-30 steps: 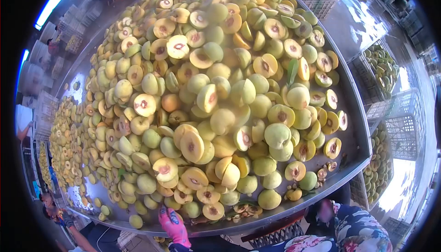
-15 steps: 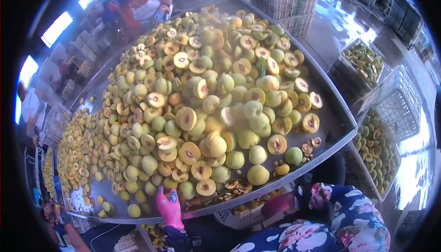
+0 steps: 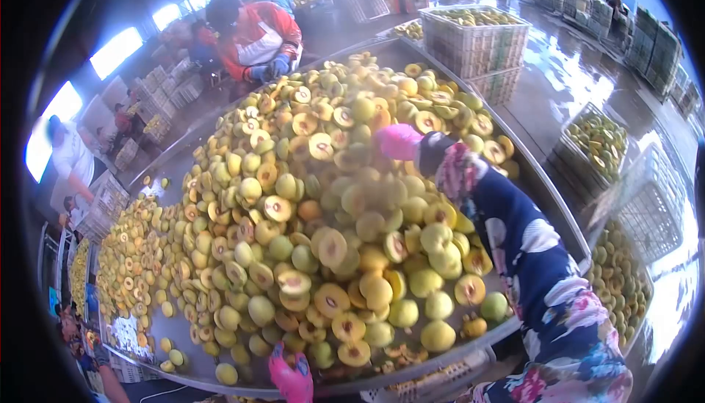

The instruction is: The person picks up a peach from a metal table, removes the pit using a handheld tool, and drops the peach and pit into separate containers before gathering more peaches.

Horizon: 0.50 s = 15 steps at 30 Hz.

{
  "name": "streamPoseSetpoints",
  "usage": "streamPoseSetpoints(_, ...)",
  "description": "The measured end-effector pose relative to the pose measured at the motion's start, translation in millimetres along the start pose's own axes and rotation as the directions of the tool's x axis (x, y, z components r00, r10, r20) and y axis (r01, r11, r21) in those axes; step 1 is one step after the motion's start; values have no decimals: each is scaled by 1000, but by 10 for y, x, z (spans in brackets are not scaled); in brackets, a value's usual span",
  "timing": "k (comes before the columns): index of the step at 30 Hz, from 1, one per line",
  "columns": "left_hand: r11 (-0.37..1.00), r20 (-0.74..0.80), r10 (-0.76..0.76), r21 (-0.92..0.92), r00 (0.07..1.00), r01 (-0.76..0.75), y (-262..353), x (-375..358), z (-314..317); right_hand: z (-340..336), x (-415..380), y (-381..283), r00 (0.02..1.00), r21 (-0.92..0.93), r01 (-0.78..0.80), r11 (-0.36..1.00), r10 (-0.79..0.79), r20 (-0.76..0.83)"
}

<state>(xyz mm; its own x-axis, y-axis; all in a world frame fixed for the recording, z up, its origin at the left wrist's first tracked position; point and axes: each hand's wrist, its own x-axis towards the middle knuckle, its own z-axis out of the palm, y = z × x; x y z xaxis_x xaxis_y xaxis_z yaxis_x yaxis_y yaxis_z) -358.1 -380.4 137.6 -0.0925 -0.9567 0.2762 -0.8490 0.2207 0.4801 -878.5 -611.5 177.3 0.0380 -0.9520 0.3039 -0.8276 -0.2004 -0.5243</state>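
Note:
A large heap of yellow-green stone fruit, many cut in half with reddish-brown centres showing, covers a metal-rimmed table. My right hand, in a pink glove, reaches over the far right part of the heap at the end of a floral sleeve. Its fingers are hard to make out, and whether it grips a fruit is not visible. At the table's near edge is my left hand, also pink-gloved, with thumb and fingers apart and nothing seen between them. Whole and halved fruits lie just beyond its fingertips.
Crates of fruit stand beyond the table, including a stacked crate and another crate on the right. An empty white crate leans nearby. Across the heap sits a person in a red jacket; another person works at left.
My right arm has swung from the near edge out over the heap. My left hand remains near the table edge. The view has tilted upward, and the table appears lower.

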Motion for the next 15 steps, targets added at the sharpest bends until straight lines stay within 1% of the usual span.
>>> streamPoseSetpoints(1, 1000, 10, -1, 10, 1000, 1, 30, 48, 5, 68, 125, -22, 997, -200, -16, 980, 32, 77)
streamPoseSetpoints(2, 1000, 19, -7, 21, 1000, 7, 66, 68, -4, 135, 233, -36, 986, -389, -14, 921, 78, 148)
streamPoseSetpoints(4, 999, 44, -26, 20, 999, 26, 121, 118, 19, 194, 369, -6, 980, -538, 76, 839, 37, 198)
streamPoseSetpoints(7, 998, 63, -59, 21, 996, 57, 147, 149, 40, 82, 463, -198, 954, -477, -7, 879, 149, 259)
streamPoseSetpoints(9, 997, 69, -70, 18, 995, 69, 160, 162, 48, 111, 532, -90, 967, -393, -116, 912, 194, 166)
streamPoseSetpoints(10, 997, 66, -69, 22, 995, 68, 147, 144, 39, 145, 543, -89, 943, -425, -148, 893, 256, 211)
streamPoseSetpoints(11, 998, 65, -68, 22, 996, 66, 140, 124, 24, 131, 516, -61, 962, -325, -149, 934, 213, 171)
streamPoseSetpoints(13, 997, 59, -71, 21, 996, 70, 131, 99, 12, -64, 295, -234, 987, -116, -126, 985, 136, 84)
streamPoseSetpoints(14, 997, 58, -70, 20, 996, 69, 130, 101, 18, -45, 256, 74, 964, 312, -240, 919, 188, 188)
streamPoseSetpoints(15, 997, 51, -71, 14, 996, 71, 128, 93, 27, -120, 165, 54, 967, 565, -249, 787, 170, 189)
